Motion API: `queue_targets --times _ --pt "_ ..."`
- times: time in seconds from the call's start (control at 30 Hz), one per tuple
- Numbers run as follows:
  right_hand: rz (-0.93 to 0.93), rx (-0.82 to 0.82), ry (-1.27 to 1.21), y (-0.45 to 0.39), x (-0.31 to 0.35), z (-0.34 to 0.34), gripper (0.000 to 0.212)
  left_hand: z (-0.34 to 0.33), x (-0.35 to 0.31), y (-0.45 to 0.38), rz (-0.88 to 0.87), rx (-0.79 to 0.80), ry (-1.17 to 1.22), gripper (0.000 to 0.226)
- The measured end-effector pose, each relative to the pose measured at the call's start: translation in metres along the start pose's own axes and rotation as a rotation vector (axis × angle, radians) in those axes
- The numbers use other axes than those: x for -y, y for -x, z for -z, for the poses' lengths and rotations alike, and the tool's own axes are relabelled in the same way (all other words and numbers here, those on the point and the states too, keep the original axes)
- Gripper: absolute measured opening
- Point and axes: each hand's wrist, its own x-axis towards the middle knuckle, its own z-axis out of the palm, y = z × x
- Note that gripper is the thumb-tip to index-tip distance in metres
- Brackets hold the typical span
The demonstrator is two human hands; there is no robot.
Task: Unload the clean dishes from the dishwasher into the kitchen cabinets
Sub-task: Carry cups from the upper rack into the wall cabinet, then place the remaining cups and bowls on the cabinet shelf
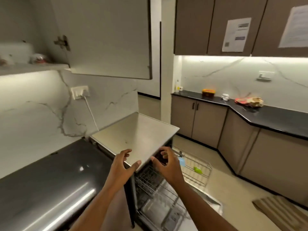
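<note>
The dishwasher (136, 130) stands open below me, with a flat steel top. Its wire racks (196, 165) are pulled out to the right; a blue item (181, 161) and a green item (197, 170) lie in the upper rack. Above on the left, a wall cabinet door (108, 37) hangs open, and a shelf (33, 68) there carries blurred white dishes. My left hand (122, 165) hovers over the front corner of the steel top, fingers spread and empty. My right hand (166, 162) is beside it over the rack, fingers loosely curved and holding nothing.
A black glossy counter (50, 177) runs on my left. A wall socket with a white cable (80, 92) sits above it. Across the room a black worktop (275, 114) carries a yellow-lidded box (208, 92) and a cloth bundle (250, 101). A ribbed mat (280, 212) lies on the floor.
</note>
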Motion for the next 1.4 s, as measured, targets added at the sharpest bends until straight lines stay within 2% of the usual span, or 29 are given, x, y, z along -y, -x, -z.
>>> queue_targets --times 0.27,0.47,0.73,1.03,1.23,1.4 --pt "-0.159 -0.017 0.176 0.089 -0.072 0.156 0.053 -0.133 -0.029 0.071 0.082 0.247 0.049 0.067" --pt "-0.298 -0.007 0.262 0.107 -0.109 0.214 0.058 -0.18 -0.025 0.081 0.131 0.293 0.029 0.068" --pt "-0.449 0.044 0.353 0.057 -0.172 0.23 0.06 -0.234 0.004 0.02 0.208 0.337 -0.01 0.069" --pt "-0.586 0.068 0.413 -0.037 -0.241 0.217 0.065 -0.302 0.032 -0.115 0.202 0.481 -0.122 0.069" --pt "-0.673 0.164 0.441 -0.072 -0.279 0.198 0.058 -0.324 0.06 -0.165 0.225 0.504 -0.199 0.069" --pt "-0.743 0.296 0.519 -0.107 -0.331 0.185 0.057 -0.351 0.092 -0.18 0.355 0.489 -0.203 0.074"
